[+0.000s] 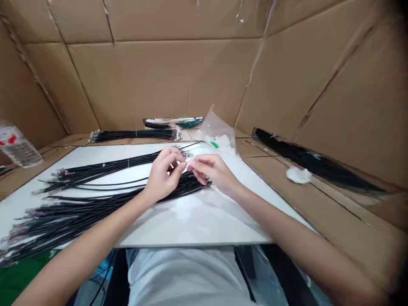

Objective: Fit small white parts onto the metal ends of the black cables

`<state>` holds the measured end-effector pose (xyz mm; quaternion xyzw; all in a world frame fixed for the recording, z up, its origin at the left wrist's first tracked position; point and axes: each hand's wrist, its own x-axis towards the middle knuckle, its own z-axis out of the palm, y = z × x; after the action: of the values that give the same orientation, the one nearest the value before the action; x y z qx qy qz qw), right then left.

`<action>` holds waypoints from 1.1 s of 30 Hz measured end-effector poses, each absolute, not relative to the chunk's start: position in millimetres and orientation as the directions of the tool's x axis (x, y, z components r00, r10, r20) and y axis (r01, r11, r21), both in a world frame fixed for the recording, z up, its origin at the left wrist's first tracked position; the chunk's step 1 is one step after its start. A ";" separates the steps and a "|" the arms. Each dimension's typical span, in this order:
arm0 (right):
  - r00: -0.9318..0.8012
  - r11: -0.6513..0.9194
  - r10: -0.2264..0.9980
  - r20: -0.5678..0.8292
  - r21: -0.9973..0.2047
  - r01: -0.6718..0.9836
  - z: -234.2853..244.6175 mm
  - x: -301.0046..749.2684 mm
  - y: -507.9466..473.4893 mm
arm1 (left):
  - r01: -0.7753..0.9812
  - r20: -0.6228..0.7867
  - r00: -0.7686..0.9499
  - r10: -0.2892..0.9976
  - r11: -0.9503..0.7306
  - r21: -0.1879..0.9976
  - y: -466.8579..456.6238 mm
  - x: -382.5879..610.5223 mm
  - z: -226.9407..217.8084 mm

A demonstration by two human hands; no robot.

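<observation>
My left hand [166, 174] and my right hand [214, 171] meet over the middle of the white board, both pinched closed. Between their fingertips is a small white connector [188, 162]; its finer detail is too small to make out. Loose black cables [124, 185] run up to my left hand, and whether one joins the connector is hidden by my fingers. Under my wrists lies a large spread pile of black cables [79, 214] with thin coloured wire ends. Just behind it rests a tied bundle of black cables [111, 168].
Beyond the white board [191, 225], another tied cable bundle [137, 134] lies on cardboard. A clear plastic bag [218, 129] with white pieces stands at the back. At left is a clear plastic bottle [19, 146]; at right, a crumpled white piece [298, 175]. Cardboard walls [153, 76] surround the board.
</observation>
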<state>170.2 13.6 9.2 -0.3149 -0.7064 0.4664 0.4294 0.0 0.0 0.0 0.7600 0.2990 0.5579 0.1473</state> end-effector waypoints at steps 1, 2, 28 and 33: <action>-0.410 0.375 0.852 0.327 -0.926 0.041 9.6 171.2 13.5 | 0.241 0.742 0.188 0.644 -0.763 0.600 0.5 -1.0 -0.3; -0.388 0.383 0.857 0.339 -0.923 0.038 10.0 172.2 13.5 | 0.191 0.724 0.180 0.666 -0.746 0.638 1.0 -2.0 -0.5; -0.370 0.440 0.850 0.375 -0.891 0.107 12.7 171.9 10.1 | -0.162 0.571 0.120 0.812 -0.551 0.818 1.8 -3.4 5.2; -0.391 0.423 0.853 0.345 -0.896 0.132 10.3 171.6 9.9 | -0.153 0.573 0.110 0.812 -0.555 0.817 1.6 -2.9 5.1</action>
<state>171.6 9.9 10.3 -0.3406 -0.7232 0.4152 0.4342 -2.9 1.6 5.1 0.6329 0.2606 0.6142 0.3929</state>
